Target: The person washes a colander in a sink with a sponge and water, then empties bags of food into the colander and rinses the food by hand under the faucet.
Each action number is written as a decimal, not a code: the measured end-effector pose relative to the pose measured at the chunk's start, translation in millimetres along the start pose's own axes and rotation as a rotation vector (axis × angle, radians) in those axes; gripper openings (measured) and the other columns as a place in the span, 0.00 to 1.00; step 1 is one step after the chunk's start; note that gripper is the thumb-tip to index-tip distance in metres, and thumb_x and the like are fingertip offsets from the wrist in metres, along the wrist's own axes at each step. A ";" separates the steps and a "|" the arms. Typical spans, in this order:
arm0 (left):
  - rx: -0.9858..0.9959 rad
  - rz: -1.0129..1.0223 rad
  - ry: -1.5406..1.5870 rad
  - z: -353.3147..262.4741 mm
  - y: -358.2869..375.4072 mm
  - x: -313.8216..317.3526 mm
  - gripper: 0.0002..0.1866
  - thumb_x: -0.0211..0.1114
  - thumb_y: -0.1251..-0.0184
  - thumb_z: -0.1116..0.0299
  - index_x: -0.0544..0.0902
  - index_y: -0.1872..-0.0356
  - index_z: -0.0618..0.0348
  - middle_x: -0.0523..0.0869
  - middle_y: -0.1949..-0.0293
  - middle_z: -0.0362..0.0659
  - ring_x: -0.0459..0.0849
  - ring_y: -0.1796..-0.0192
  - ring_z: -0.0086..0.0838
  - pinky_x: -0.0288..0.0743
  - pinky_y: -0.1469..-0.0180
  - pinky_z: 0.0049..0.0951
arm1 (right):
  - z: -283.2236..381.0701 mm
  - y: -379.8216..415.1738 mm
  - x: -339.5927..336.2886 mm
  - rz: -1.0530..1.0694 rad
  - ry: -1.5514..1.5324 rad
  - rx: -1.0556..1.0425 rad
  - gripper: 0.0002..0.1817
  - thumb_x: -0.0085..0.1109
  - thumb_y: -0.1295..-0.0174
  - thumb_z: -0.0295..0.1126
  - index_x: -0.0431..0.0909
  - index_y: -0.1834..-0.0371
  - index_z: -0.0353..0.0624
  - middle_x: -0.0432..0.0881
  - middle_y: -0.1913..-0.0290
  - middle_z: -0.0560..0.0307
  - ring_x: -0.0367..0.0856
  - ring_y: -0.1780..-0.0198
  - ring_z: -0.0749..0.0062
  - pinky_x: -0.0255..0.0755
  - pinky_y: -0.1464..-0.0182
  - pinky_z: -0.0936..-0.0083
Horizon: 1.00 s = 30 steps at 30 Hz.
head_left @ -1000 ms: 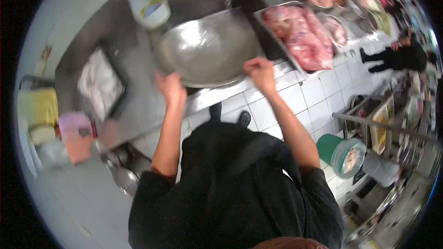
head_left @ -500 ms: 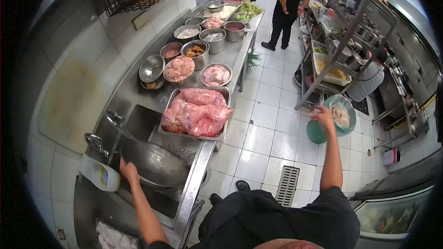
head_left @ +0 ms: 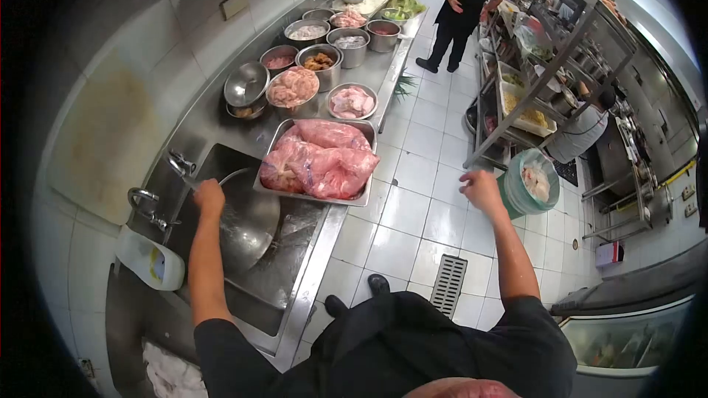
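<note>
My left hand (head_left: pixel 209 197) is closed at the upper-left rim of a large metal bowl (head_left: pixel 251 225), which sits tilted in the steel sink (head_left: pixel 243 309). The end of the faucet spout (head_left: pixel 181 165) is right beside these fingers. Out over the tiled floor, my right hand (head_left: pixel 481 190) hangs with its fingers loosely curled and a little apart, holding nothing visible. Just right of it stands a green bucket (head_left: pixel 516 195) with pale pieces in a clear bag. Bags of pink raw meat (head_left: pixel 321 162) fill a metal tray (head_left: pixel 366 129) behind the sink.
Several metal bowls and pots of food, including one of raw meat (head_left: pixel 293 88), line the steel counter (head_left: pixel 382 107). A white jug (head_left: pixel 151 258) stands left of the sink. A metal shelf rack (head_left: pixel 542 77) and a person in black (head_left: pixel 464 11) are farther off. A drain grate (head_left: pixel 448 284) lies in the floor.
My left hand has moved up toward the faucet, and the bowl has shifted and tilted. My right hand has moved left, away from the bucket, and its fingers are more curled.
</note>
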<state>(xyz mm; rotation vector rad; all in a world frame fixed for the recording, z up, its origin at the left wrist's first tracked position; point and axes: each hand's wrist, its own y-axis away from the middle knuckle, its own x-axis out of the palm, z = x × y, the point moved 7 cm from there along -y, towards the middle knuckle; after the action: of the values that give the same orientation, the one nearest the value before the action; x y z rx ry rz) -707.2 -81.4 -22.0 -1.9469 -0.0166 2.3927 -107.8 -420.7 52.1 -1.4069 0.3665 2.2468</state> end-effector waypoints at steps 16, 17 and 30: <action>-1.261 0.144 1.180 125.6 214.2 284.9 0.22 0.54 0.37 0.63 0.78 0.48 0.70 0.82 0.49 0.59 0.83 0.47 0.44 0.78 0.50 0.40 | 196.0 79.6 140.4 0.481 0.000 -0.341 0.12 0.60 0.47 0.25 0.84 0.58 0.41 0.84 0.72 0.43 0.84 0.69 0.58 0.75 0.63 0.66; -1.219 0.341 1.439 105.1 226.8 304.0 0.23 0.56 0.37 0.64 0.75 0.45 0.70 0.81 0.48 0.59 0.83 0.48 0.46 0.81 0.54 0.39 | 213.0 89.2 144.0 0.491 0.018 -0.378 0.12 0.61 0.47 0.25 0.84 0.58 0.41 0.84 0.72 0.43 0.84 0.69 0.58 0.75 0.63 0.66; -0.526 0.245 1.228 44.6 246.3 138.6 0.13 0.65 0.44 0.63 0.86 0.62 0.61 0.86 0.60 0.52 0.85 0.58 0.45 0.78 0.56 0.40 | 383.3 106.6 234.4 0.534 -0.229 -0.839 0.08 0.59 0.50 0.23 0.85 0.67 0.38 0.84 0.67 0.42 0.85 0.65 0.54 0.76 0.60 0.67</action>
<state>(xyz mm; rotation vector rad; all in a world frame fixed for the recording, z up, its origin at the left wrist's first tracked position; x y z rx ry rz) -788.1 -319.0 -159.3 -3.4392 -0.3852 0.9043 -546.0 -281.9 8.9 -1.5014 -0.3842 3.1840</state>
